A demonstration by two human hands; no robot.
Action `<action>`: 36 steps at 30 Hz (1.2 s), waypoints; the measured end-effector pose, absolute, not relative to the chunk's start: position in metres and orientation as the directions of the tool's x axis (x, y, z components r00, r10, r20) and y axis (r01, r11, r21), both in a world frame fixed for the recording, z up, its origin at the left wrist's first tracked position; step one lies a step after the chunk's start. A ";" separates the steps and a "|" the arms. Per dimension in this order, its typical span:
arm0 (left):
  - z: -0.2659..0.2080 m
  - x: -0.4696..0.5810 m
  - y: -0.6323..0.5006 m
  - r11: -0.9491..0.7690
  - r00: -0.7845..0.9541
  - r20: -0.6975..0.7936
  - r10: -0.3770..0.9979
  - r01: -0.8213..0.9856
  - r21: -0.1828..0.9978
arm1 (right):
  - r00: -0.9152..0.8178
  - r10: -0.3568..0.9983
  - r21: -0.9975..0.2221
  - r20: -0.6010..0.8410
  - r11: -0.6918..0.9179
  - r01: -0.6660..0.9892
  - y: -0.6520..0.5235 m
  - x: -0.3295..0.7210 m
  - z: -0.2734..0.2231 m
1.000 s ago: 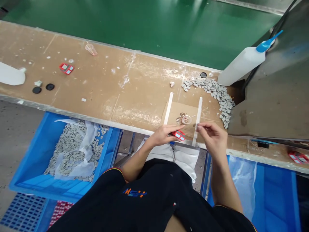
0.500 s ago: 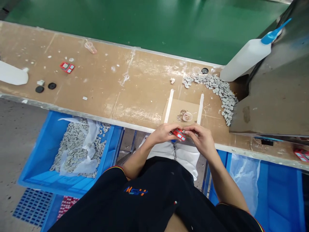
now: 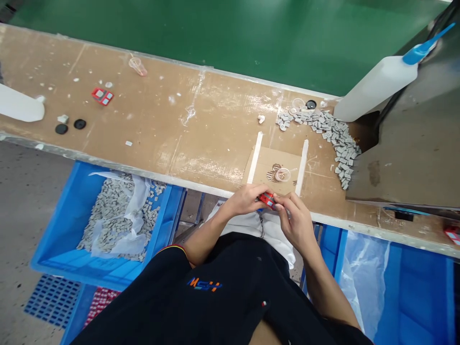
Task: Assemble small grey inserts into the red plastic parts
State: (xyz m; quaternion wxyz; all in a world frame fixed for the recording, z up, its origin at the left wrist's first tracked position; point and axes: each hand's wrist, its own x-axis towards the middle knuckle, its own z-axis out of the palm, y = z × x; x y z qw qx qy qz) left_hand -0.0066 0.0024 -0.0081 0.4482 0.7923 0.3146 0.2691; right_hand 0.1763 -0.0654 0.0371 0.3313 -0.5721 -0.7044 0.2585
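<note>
Just over the table's front edge, a small red toy car (image 3: 267, 199) with pale windows is held between my two hands. My left hand (image 3: 246, 198) grips its left end, fingers closed. At its right end, my right hand (image 3: 295, 215) has thumb and fingertips closed on the car; whether a small part is also pinched there is hidden. Beyond the hands, a small clear cup (image 3: 283, 175) stands on a cardboard sheet (image 3: 264, 163) edged by two white tape strips. Small grey pieces (image 3: 339, 139) lie heaped to the right.
A white bottle with blue nozzle (image 3: 377, 86) leans by a metal box (image 3: 413, 143). Another red toy car (image 3: 103, 96) and black lids (image 3: 79, 124) lie on the left. Blue bins with grey pieces (image 3: 111, 215) and plastic film (image 3: 364, 273) flank my lap. A green surface (image 3: 215, 33) runs behind.
My right hand has turned and its fingertips have moved down along the car's right end. The car is tilted slightly differently. The whole view has shifted a little.
</note>
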 end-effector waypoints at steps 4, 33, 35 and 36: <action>-0.010 -0.005 0.000 -0.409 0.612 0.197 0.766 0.227 0.884 | -0.059 0.982 -0.840 0.182 0.186 0.509 -0.070 0.170 0.028; 0.014 0.006 -0.011 -0.133 0.573 0.162 0.803 -0.094 0.987 | 0.191 0.966 -0.959 0.174 0.122 0.258 -0.082 0.173 0.020; 0.012 0.007 -0.011 -0.232 0.588 0.201 0.784 -0.024 0.972 | 0.140 0.961 -0.897 0.240 0.164 0.411 -0.080 0.179 0.025; 0.012 0.007 -0.010 -0.285 0.601 0.219 0.768 0.016 0.958 | 0.092 0.961 -0.863 0.260 0.188 0.469 -0.079 0.183 0.029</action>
